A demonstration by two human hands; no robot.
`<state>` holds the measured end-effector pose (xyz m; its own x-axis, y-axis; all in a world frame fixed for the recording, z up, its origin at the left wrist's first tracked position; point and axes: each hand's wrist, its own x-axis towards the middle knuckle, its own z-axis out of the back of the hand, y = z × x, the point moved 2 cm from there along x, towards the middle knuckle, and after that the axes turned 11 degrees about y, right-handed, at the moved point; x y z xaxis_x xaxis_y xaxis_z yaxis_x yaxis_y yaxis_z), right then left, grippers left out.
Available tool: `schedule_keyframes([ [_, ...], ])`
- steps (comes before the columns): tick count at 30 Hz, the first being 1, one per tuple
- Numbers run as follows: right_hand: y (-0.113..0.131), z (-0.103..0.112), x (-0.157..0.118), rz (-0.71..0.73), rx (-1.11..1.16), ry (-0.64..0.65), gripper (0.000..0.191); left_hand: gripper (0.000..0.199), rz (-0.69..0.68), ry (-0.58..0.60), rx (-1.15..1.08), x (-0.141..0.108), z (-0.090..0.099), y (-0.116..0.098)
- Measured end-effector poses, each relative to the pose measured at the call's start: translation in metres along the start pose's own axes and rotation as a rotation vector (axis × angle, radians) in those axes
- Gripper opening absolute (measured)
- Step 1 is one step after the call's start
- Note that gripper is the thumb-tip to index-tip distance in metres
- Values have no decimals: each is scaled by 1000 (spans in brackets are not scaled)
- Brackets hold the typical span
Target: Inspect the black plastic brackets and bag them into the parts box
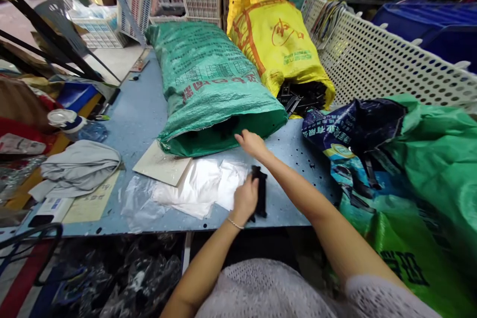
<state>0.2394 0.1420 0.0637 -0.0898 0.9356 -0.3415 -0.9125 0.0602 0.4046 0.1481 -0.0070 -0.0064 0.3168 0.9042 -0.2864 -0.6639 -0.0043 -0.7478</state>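
Note:
My left hand (246,198) is closed around a black plastic part (261,191), slightly blurred, above the front of the blue table. Just beyond it, my right hand (252,143) reaches to the gaping mouth of a large green woven sack (216,74). Its thumb and forefinger look a little apart, and nothing shows between them; the other fingers are hard to make out. Dark shapes lie inside the shadowed sack. Left of my hands, white plastic bags (197,186) lie flat, partly under a beige card (162,164).
A yellow sack (283,39) holding black parts (305,94) stands behind. Green and dark blue sacks (439,159) crowd the right, beside a perforated white basket (395,59). On the left are a grey cloth (80,166) and a bottle (80,126). Clear-wrapped dark goods (137,273) sit below the table.

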Motion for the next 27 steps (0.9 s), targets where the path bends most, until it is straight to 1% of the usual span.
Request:
schedule_keyframes([
  [2, 26, 13, 39, -53, -95, 15, 47, 54, -15, 88, 103, 0, -19, -13],
  [3, 36, 15, 51, -54, -108, 35, 47, 53, -27, 112, 115, 1, -22, -15],
  [4, 43, 16, 57, -43, -107, 54, 45, 51, -44, 115, 88, 2, -19, -15],
  [5, 45, 15, 57, -27, -102, 66, 42, 49, -59, 89, 12, 5, -11, -12],
  [6, 44, 12, 51, -13, -98, 76, 41, 49, -67, 32, -114, 9, 1, -6],
  [7, 39, 6, 39, 2, -94, 82, 41, 52, -72, -42, -288, 13, 17, 2],
  [9, 23, -11, 1, 51, -77, 99, 43, 63, -74, -177, -715, 22, 51, 16],
  [10, 14, -22, -22, 79, -66, 114, 41, 67, -76, -216, -912, 26, 65, 21],
  [11, 5, -32, -44, 131, -41, 145, 38, 69, -83, -225, -1058, 28, 76, 23],
  [12, -2, -41, -65, 236, 42, 182, 36, 68, -95, -205, -1139, 29, 84, 22],
  [13, -8, -47, -81, 283, 99, 192, 38, 66, -106, -172, -1158, 27, 89, 19],
  [14, -12, -49, -93, 314, 148, 163, 39, 63, -113, -137, -1130, 23, 91, 15],
  [15, -15, -48, -99, 324, 175, 98, 40, 61, -119, -105, -1078, 17, 90, 10],
  [17, -16, -38, -95, 331, 148, -79, 38, 61, -136, -53, -979, 4, 84, 0],
  [18, -14, -32, -88, 357, 122, -143, 37, 62, -147, -49, -945, -2, 80, -4],
  [19, -12, -28, -80, 392, 112, -174, 35, 63, -161, -51, -921, -6, 76, -7],
  [20, -10, -24, -72, 416, 134, -170, 36, 64, -173, -59, -903, -9, 74, -8],
  [21, -9, -23, -66, 425, 191, -137, 38, 64, -180, -72, -888, -10, 72, -9],
  [23, -9, -28, -65, 411, 354, -29, 46, 65, -176, -113, -856, -9, 73, -7],
  [24, -11, -33, -71, 404, 402, 24, 50, 65, -171, -132, -840, -7, 75, -5],
  [25, -13, -40, -81, 407, 402, 63, 51, 64, -168, -148, -829, -5, 76, -4],
  [27, -18, -57, -107, 447, 275, 81, 46, 61, -168, -157, -828, -3, 79, -3],
])
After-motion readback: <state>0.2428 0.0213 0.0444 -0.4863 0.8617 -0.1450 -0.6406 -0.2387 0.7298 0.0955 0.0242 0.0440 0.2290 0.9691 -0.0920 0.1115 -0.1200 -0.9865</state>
